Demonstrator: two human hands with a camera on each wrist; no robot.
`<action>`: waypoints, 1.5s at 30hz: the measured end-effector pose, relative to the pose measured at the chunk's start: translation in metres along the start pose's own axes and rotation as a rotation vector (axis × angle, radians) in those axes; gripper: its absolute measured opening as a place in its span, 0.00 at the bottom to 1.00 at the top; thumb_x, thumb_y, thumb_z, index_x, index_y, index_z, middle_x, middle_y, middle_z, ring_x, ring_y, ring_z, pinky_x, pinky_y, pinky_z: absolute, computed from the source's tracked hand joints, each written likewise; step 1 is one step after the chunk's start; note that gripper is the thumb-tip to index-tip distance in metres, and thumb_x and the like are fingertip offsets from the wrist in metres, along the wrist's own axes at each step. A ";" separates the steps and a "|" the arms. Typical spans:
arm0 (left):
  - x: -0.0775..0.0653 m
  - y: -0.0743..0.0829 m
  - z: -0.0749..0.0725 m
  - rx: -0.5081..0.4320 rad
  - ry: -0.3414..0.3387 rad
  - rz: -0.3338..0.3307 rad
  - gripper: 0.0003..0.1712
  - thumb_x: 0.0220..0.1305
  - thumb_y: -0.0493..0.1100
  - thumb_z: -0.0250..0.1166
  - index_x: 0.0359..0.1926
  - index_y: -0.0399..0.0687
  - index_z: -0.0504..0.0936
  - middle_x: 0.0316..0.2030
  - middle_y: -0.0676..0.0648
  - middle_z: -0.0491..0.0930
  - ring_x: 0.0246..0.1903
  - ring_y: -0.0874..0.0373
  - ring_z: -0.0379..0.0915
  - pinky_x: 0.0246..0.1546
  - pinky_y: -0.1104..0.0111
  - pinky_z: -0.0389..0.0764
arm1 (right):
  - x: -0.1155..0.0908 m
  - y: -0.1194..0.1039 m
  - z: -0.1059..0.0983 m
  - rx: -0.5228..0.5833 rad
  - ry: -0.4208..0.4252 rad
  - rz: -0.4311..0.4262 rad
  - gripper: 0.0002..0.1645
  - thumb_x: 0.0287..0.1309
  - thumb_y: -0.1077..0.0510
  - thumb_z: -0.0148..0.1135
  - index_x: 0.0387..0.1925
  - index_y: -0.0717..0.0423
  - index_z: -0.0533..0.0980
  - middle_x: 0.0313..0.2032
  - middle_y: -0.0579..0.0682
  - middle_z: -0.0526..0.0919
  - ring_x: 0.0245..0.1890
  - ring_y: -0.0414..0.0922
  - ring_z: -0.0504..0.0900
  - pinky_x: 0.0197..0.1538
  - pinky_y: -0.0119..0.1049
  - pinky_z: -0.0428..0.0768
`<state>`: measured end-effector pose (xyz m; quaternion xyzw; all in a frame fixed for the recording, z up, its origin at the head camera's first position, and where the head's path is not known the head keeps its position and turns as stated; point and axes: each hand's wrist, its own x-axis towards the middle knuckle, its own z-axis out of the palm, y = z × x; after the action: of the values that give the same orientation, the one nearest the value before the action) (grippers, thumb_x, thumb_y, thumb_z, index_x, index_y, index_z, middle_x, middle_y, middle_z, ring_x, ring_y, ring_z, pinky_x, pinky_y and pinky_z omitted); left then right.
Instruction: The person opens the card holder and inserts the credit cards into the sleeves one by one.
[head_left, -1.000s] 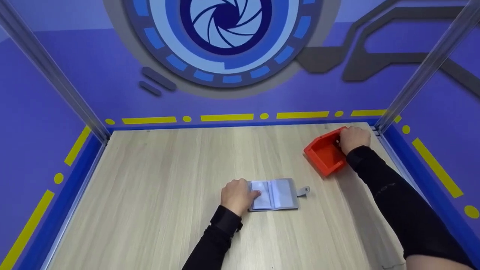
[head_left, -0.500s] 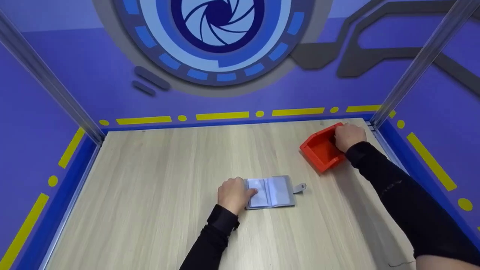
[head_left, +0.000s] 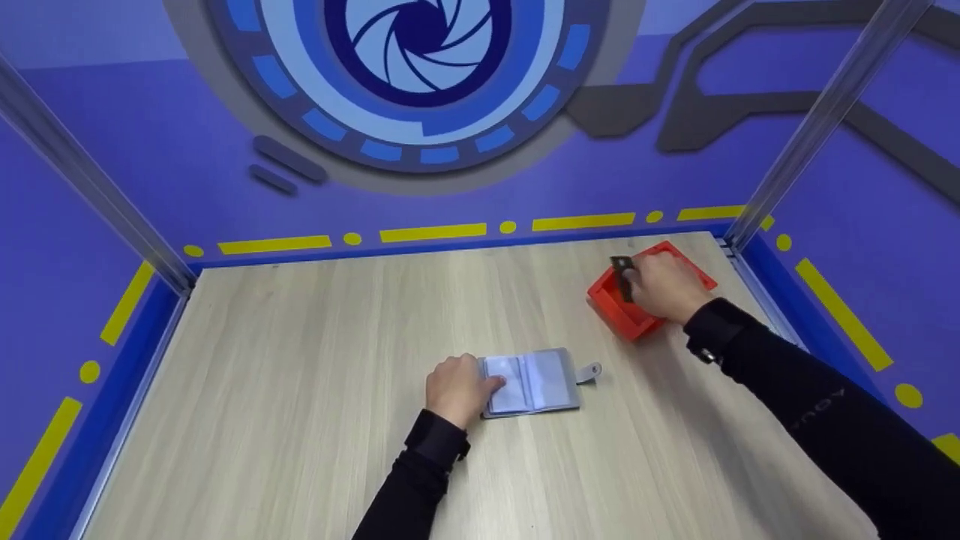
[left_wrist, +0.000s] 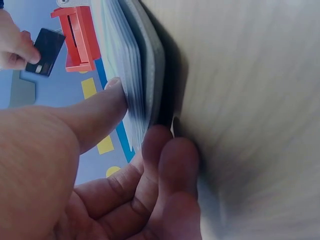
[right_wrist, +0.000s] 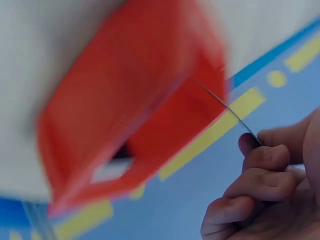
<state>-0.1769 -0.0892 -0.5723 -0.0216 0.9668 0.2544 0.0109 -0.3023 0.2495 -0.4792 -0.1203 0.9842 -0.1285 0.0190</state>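
An open card holder point(head_left: 551, 380) with clear plastic sleeves and a grey snap strap lies on the table. My left hand point(head_left: 455, 390) grips its left edge, thumb on the sleeves and fingers around the outer side. The left wrist view shows the stacked sleeves point(left_wrist: 131, 65) between thumb and fingers. At the back right, a black chip card point(head_left: 623, 279) is pinched in my right hand point(head_left: 667, 286), above the red bin point(head_left: 611, 313). A pale chip shows on the card point(left_wrist: 47, 50) in the left wrist view. Whether more cards lie in the bin is hidden.
The wooden table point(head_left: 300, 390) is bounded by a blue-purple back wall point(head_left: 450, 206) and side walls with yellow marks. A metal post point(head_left: 825, 120) rises at the back right corner, near the bin.
My right hand has come up from inside the bin and moved left, with the black card now showing in its fingers. My left hand keeps its grip on the card holder.
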 end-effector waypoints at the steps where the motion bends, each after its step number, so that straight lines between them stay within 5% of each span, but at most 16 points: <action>1: 0.000 -0.001 0.000 0.000 0.000 -0.005 0.28 0.61 0.58 0.83 0.21 0.50 0.76 0.21 0.52 0.71 0.23 0.56 0.66 0.25 0.60 0.66 | -0.002 -0.006 0.002 0.058 -0.007 0.000 0.15 0.83 0.57 0.55 0.48 0.67 0.81 0.37 0.61 0.84 0.34 0.54 0.81 0.42 0.50 0.83; 6: 0.000 -0.003 0.000 -0.008 0.006 -0.007 0.28 0.61 0.58 0.83 0.20 0.50 0.76 0.20 0.54 0.68 0.22 0.56 0.64 0.24 0.61 0.64 | -0.014 -0.034 0.012 0.173 -0.068 -0.021 0.14 0.84 0.57 0.55 0.53 0.65 0.81 0.45 0.61 0.87 0.40 0.53 0.84 0.48 0.51 0.86; 13: -0.001 -0.001 0.001 -0.003 0.023 0.010 0.30 0.60 0.58 0.83 0.19 0.51 0.74 0.20 0.54 0.67 0.22 0.57 0.64 0.24 0.61 0.65 | -0.034 -0.065 0.027 0.289 -0.207 -0.021 0.15 0.81 0.61 0.59 0.59 0.66 0.81 0.42 0.57 0.84 0.37 0.49 0.80 0.40 0.37 0.80; 20: 0.000 0.000 0.002 0.003 0.013 0.000 0.29 0.61 0.60 0.83 0.20 0.51 0.76 0.21 0.53 0.71 0.23 0.57 0.66 0.24 0.60 0.67 | -0.044 -0.085 0.052 0.268 -0.280 -0.084 0.10 0.80 0.57 0.63 0.43 0.60 0.84 0.29 0.48 0.76 0.29 0.45 0.75 0.34 0.36 0.71; 26: -0.002 0.001 0.000 0.005 0.002 0.001 0.27 0.61 0.60 0.83 0.23 0.48 0.80 0.23 0.49 0.78 0.25 0.54 0.72 0.27 0.56 0.74 | -0.047 -0.092 0.070 0.205 -0.348 -0.086 0.17 0.78 0.54 0.64 0.28 0.52 0.79 0.23 0.45 0.70 0.27 0.45 0.72 0.34 0.38 0.68; 37: -0.002 0.002 0.001 0.012 -0.015 -0.002 0.25 0.62 0.59 0.83 0.26 0.45 0.85 0.23 0.50 0.78 0.24 0.56 0.70 0.26 0.59 0.70 | -0.042 -0.103 0.092 0.204 -0.417 -0.077 0.24 0.78 0.55 0.65 0.20 0.50 0.73 0.20 0.43 0.67 0.26 0.44 0.70 0.33 0.37 0.66; 45: -0.001 0.001 0.000 0.033 0.006 0.016 0.26 0.62 0.59 0.83 0.25 0.45 0.83 0.23 0.49 0.79 0.24 0.55 0.72 0.26 0.57 0.72 | -0.037 -0.109 0.096 0.241 -0.392 -0.098 0.28 0.77 0.55 0.64 0.16 0.47 0.69 0.17 0.41 0.65 0.23 0.42 0.68 0.31 0.35 0.64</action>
<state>-0.1755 -0.0884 -0.5713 -0.0145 0.9710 0.2386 0.0064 -0.2345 0.1322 -0.5435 -0.1874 0.9323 -0.2200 0.2176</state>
